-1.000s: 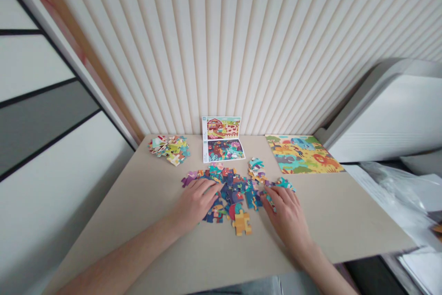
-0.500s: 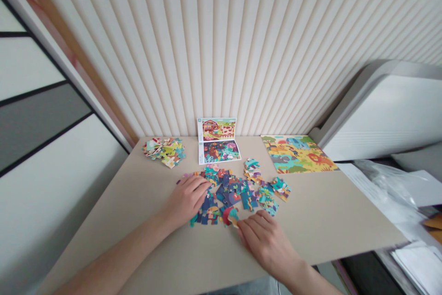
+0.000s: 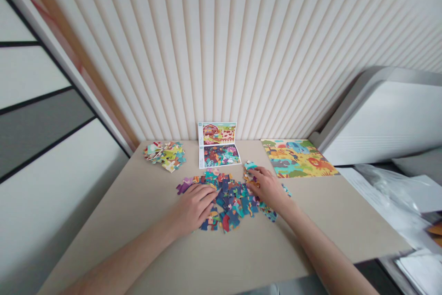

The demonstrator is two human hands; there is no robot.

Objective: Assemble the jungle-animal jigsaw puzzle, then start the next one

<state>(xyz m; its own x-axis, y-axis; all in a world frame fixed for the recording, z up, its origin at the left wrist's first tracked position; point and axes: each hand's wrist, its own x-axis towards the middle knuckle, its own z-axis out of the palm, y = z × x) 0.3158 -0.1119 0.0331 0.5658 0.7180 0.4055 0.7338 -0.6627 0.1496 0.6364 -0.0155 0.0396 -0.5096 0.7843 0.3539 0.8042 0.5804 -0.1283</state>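
Note:
A pile of jigsaw puzzle pieces [image 3: 226,200], mostly dark blue, teal and red, lies in the middle of the table. My left hand [image 3: 196,205] rests over the pile's left side, fingers stretched and lying on the pieces; what is under them is hidden. At the pile's upper right, my right hand [image 3: 269,187] reaches onto a small group of teal and orange puzzle pieces [image 3: 249,165]. Its fingers are bent and apart, touching the group and covering part of it. A red and blue puzzle piece [image 3: 226,223] sits at the pile's front edge.
Behind the pile, a folded picture card [image 3: 221,156] stands against the pleated wall. Another heap of puzzle pieces [image 3: 169,157] is at the back left. A finished-looking animal puzzle [image 3: 300,159] lies back right. Plastic wrap and papers [image 3: 390,193] are beyond the table's right edge.
My right hand has left the red and blue piece at the front and moved up and away to the teal and orange group. My left hand has stayed over the pile, shifting slightly.

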